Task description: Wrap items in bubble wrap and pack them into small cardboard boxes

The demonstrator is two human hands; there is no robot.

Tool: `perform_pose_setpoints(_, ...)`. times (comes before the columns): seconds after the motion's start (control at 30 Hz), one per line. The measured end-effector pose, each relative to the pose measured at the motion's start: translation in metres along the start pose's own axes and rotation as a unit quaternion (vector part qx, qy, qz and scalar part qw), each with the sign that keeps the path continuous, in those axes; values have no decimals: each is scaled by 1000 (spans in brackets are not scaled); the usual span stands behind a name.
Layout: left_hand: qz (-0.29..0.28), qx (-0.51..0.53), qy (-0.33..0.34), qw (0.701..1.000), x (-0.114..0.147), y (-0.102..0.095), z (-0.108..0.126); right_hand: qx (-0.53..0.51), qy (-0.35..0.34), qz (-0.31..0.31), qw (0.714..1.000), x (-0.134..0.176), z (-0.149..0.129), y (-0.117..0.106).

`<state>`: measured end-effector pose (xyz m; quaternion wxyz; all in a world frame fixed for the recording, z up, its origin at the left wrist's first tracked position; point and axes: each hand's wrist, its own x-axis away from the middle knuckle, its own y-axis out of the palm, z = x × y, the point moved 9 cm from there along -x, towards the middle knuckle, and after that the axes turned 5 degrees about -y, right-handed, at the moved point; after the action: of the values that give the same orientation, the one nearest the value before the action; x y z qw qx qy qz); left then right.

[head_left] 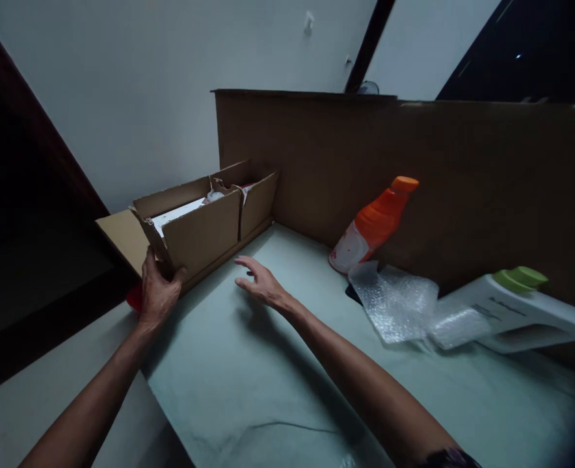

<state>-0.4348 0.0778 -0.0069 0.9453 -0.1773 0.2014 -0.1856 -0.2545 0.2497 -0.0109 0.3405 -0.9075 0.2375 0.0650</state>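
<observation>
A long open cardboard box (204, 231) stands at the left end of the table, holding white items that I can only partly see. At its near lower corner is my left hand (158, 292), fingers and thumb spread around the end and gripping it. My right hand (261, 281) hovers over the table to the right of the box, apart from it. Its fingers are parted and loosely curved, with nothing in them. Something red (134, 298) shows behind my left hand, mostly hidden.
A tall cardboard panel (317, 149) lines the table's back. Before it are an orange bottle (378, 221), bubble wrap (397, 302) and a white jug with a green cap (516, 309). The pale table (219, 377) ends at the lower left.
</observation>
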Motion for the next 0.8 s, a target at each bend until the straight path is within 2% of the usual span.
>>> perform_pose_setpoints(0.07,15,-22,-9,1000,0,-5,2,1,2,13,1000,42,-9,-15)
perform_pose_setpoints(0.13,30,-40,5,999,13,-11,10,4,22,25,999,91,-13,-36)
perform_pose_setpoints(0.2,39,-51,47,997,43,-14,22,15,71,37,997,147,-13,-62)
perform_pose_setpoints(0.23,27,-56,74,995,63,-11,28,24,102,45,993,178,-12,-76)
perform_pose_setpoints(0.27,-6,-60,103,993,86,-5,34,35,136,58,988,209,-12,-91)
perform_pose_setpoints(0.33,-130,-66,164,976,140,19,45,63,203,96,972,274,-11,-122)
perform_pose_setpoints(0.4,-265,-62,220,937,199,46,57,94,269,133,949,341,-12,-148)
perform_pose_setpoints(0.47,-361,-56,261,894,254,69,69,122,313,152,930,404,-15,-160)
perform_pose_setpoints(0.53,-416,-66,287,860,299,89,82,157,328,160,918,455,-23,-157)
perform_pose_setpoints(0.63,-440,-102,318,834,341,115,102,236,339,174,894,502,-34,-134)
perform_pose_setpoints(0.7,-436,-114,337,827,357,126,115,274,336,183,883,513,-40,-114)
perform_pose_setpoints(0.8,-434,-99,355,822,372,131,130,274,293,198,894,510,-54,-94)
